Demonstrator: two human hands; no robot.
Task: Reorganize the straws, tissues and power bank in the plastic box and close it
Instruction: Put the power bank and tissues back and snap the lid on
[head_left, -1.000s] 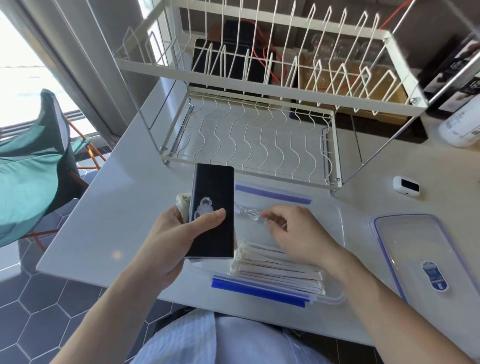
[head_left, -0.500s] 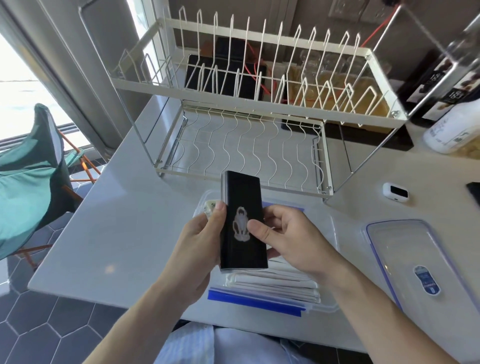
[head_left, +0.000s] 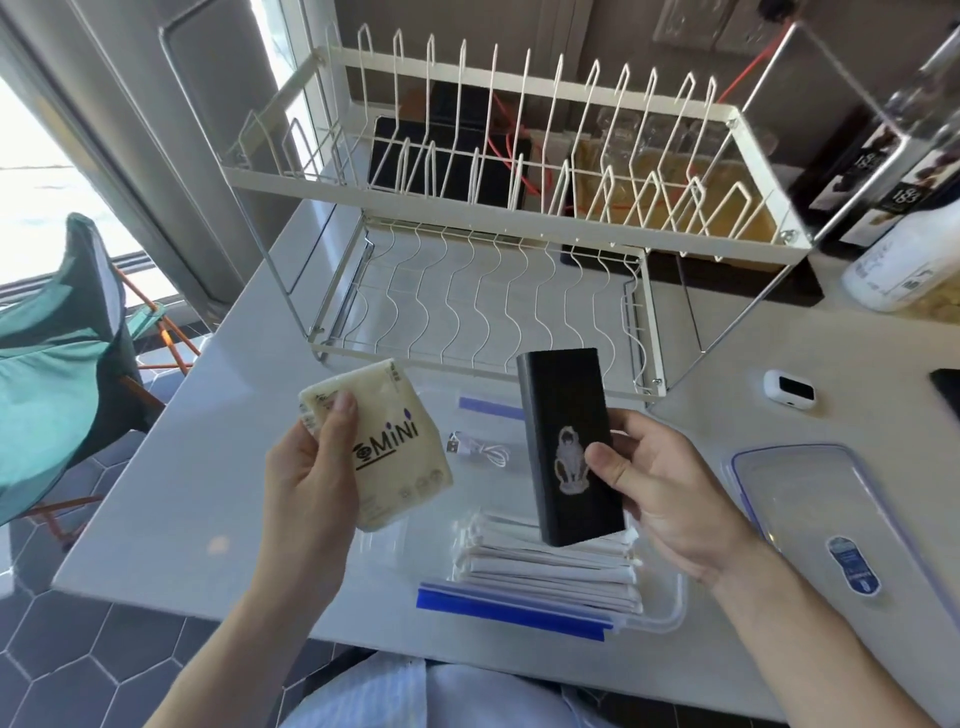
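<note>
While the plastic box (head_left: 670, 608) sat open on the near edge of the white desk (head_left: 197, 467), two things were held above it. A cream tissue pack (head_left: 387, 447) was clamped in the grip of the left hand (head_left: 306, 499), over the box's left side. A black power bank (head_left: 569, 447) was clamped in the grip of the right hand (head_left: 660, 493). Wrapped straws (head_left: 545, 566) lay stacked inside the box, with a white cable (head_left: 478, 452) farther in. The lid (head_left: 831, 514) was seen lying to the right, and a wire rack (head_left: 493, 291) beyond.
</note>
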